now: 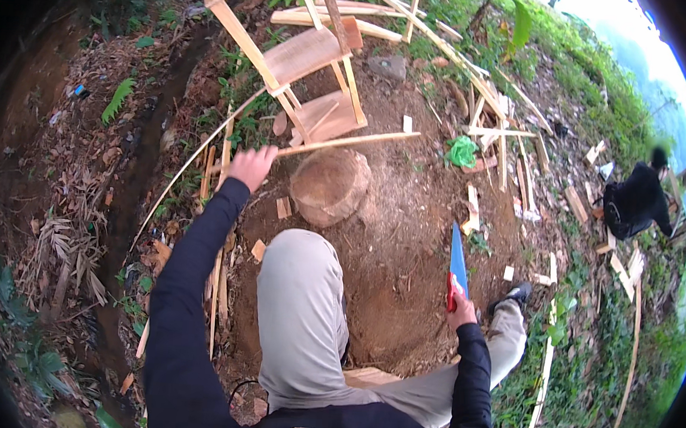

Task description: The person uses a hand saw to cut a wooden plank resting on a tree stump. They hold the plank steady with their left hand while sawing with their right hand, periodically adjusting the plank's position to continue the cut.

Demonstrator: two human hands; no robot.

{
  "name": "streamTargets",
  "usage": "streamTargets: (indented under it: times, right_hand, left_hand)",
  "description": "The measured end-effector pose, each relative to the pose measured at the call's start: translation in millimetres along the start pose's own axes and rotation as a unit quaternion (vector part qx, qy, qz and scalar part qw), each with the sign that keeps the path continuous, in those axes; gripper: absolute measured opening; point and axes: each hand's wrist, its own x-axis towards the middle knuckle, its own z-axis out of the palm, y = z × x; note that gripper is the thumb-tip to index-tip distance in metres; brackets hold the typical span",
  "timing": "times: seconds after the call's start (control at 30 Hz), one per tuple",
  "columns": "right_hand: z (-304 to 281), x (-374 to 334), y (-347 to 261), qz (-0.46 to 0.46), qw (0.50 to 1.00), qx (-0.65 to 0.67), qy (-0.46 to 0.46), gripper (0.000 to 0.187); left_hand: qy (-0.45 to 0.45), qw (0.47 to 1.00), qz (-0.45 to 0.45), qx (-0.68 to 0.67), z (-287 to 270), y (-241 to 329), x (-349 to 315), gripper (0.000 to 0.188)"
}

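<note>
My left hand [252, 167] is closed around one end of a long, thin wooden strip [356, 142]. The strip extends to the right, above the far side of a round tree stump [327, 187]; whether it touches the stump I cannot tell. At my right side, my right hand [462, 311] grips a handsaw [458, 258] by its red handle. Its blue blade points away from me, apart from the strip. Just beyond the strip stands a wooden chair frame [302, 56] with pale legs and a darker seat board.
Wooden strips [442, 46] lie piled behind the chair and to the right, near a green plastic bag [462, 151]. Offcuts [472, 211] are scattered over the dirt. A person in dark clothing [638, 201] is at the far right. A muddy channel [144, 160] runs along the left.
</note>
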Motion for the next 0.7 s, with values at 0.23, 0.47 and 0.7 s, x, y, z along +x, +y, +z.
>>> streamTargets:
  times: [0.23, 0.47, 0.7]
  right_hand:
    - [-8, 2, 0, -0.015, 1.000, 0.001, 0.014, 0.032]
    - [-10, 1, -12, -0.008, 0.999, 0.023, 0.041, 0.032]
    - [-10, 0, -6, -0.034, 0.998, 0.026, 0.038, 0.028]
  left_hand:
    - [-0.015, 0.999, 0.035, 0.035, -71, 11, 65, 0.021]
    - [-0.078, 0.996, 0.032, 0.027, -66, 17, 64, 0.015]
    - [-0.099, 0.988, 0.114, 0.022, -41, 5, 38, 0.044]
